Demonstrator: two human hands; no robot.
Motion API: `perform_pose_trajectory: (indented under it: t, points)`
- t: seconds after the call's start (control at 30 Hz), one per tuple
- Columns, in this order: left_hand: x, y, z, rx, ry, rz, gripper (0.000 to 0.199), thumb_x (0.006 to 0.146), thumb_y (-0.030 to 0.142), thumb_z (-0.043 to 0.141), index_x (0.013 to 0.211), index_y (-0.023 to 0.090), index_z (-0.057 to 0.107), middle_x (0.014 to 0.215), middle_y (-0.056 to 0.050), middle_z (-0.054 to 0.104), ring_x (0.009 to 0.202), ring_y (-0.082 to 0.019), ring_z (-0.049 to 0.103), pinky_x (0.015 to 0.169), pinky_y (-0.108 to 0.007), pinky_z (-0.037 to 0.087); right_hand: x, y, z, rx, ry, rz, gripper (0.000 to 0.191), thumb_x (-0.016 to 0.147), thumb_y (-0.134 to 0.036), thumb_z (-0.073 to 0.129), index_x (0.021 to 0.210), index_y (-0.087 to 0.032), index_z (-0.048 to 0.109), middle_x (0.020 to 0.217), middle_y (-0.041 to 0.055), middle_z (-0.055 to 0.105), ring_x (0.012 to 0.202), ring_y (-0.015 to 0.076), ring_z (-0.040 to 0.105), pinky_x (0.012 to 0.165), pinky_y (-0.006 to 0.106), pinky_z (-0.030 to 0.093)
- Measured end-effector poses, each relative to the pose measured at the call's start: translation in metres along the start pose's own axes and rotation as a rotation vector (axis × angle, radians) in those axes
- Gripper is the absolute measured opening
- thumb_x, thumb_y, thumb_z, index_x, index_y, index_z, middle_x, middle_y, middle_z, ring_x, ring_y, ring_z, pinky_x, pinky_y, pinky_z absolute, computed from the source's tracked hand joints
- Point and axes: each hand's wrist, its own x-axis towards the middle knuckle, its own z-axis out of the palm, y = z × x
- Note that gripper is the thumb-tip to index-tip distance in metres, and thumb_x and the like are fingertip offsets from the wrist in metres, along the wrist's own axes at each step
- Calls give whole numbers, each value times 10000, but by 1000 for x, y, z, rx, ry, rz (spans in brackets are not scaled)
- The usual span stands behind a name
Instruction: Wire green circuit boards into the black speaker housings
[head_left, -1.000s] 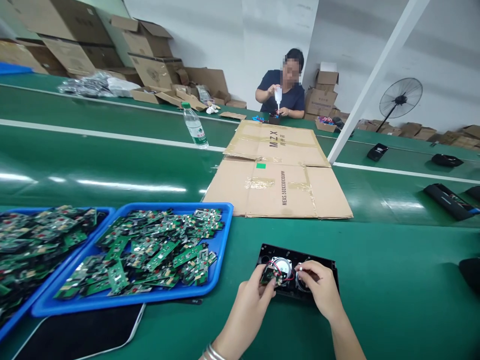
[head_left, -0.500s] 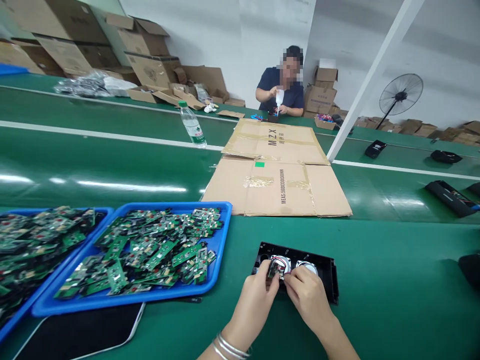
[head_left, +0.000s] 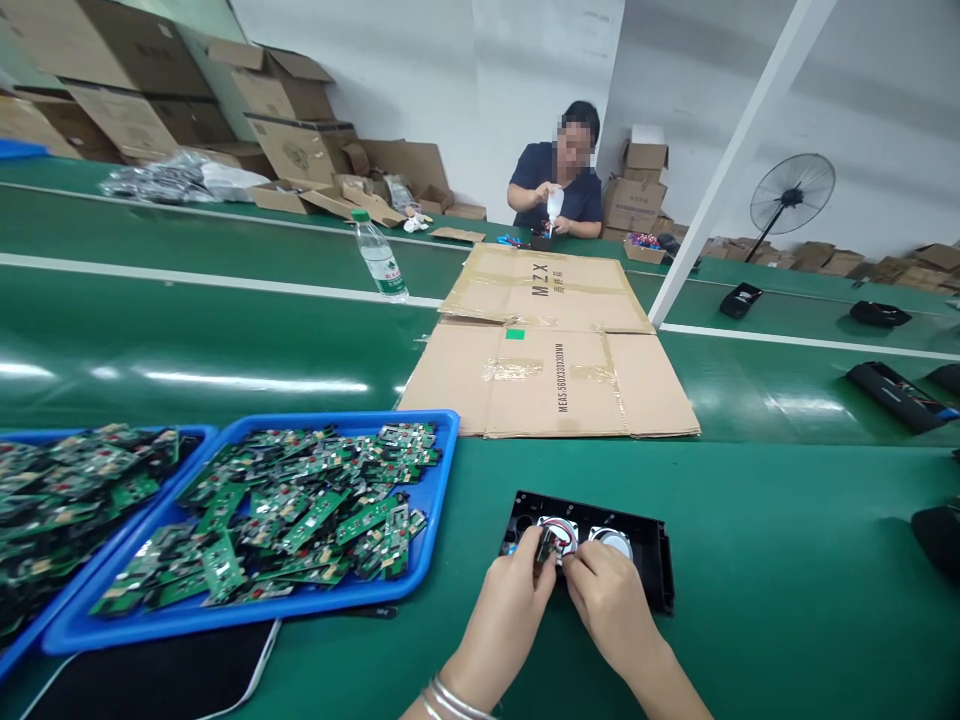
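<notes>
A black housing (head_left: 651, 560) with two round silvery speakers lies on the green table. Over its left part, my left hand (head_left: 514, 590) is closed round a small dark circuit board (head_left: 547, 545). Beside it, my right hand (head_left: 609, 595) is closed in a pinch at the board's right side, near red and black wires (head_left: 561, 528). What lies between the right fingertips is too small to make out. Both hands cover the lower left edge of the housing.
Blue trays (head_left: 442, 500) full of green circuit boards stand at the left, with a dark tablet-like object (head_left: 157, 672) below. Flattened cardboard (head_left: 525, 390) and a water bottle (head_left: 381, 262) are ahead. A person (head_left: 559, 185) works across the table. Black housings (head_left: 896, 395) lie right.
The view has shifted slightly. Both hands stay over the housing in nearly the same grip, with the fingers still together at the board and wires.
</notes>
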Motion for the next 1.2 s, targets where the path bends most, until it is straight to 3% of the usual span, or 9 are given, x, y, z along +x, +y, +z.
perform_pose_trajectory:
  t: [0.2,0.4,0.53,0.63,0.7,0.83,1.07,1.2]
  points:
    - [-2,0,0,97,-10,57,205,848,104,361,943,195,519,638,-33,632,543,-217,608,497,-248,347,3,-4,1,-80,-6,-28,392,948,-121,282,696,-164,579,646,41,525,574,163,457,527,298,304]
    - [1,3,-5,56,-14,65,161,862,148,373,914,218,509,659,-16,639,554,-202,613,510,-238,376,6,-8,-1,-51,-38,-37,380,935,-92,273,736,-171,587,680,47,551,613,172,496,552,302,330]
    - [3,5,-11,-39,-49,73,155,867,168,364,892,226,505,662,1,630,564,-186,597,514,-228,376,4,1,2,16,-13,56,264,924,-156,382,736,-181,565,652,30,563,578,162,532,524,275,368]
    - [3,5,-16,-48,-97,105,143,872,196,370,860,231,508,636,19,596,567,-175,575,504,-222,358,5,8,2,172,-31,178,73,869,-190,527,928,-191,570,650,-10,588,545,139,559,486,231,407]
    - [3,3,-18,-26,-128,136,137,873,208,378,824,235,503,625,28,574,567,-170,561,497,-219,348,7,10,-1,317,-71,245,174,836,-184,574,1009,-207,573,693,-13,615,576,139,584,503,225,435]
    - [2,-1,-17,-38,-123,154,128,880,230,383,805,234,486,619,39,554,548,-158,537,506,-221,364,11,8,-5,423,-114,278,129,820,-169,580,935,-211,623,724,1,620,635,159,593,545,243,442]
    - [3,-6,-14,-270,-105,88,124,855,272,443,887,223,551,713,9,644,646,-177,635,587,-245,482,12,7,-4,467,-89,310,155,858,-206,543,988,-197,627,730,10,580,630,151,565,548,241,445]
    - [6,-9,-12,-432,-153,45,284,800,289,522,1066,191,533,768,-10,671,732,-192,666,660,-270,527,14,8,-17,586,-138,321,185,900,-245,487,1017,-225,629,803,13,538,665,137,558,585,235,473]
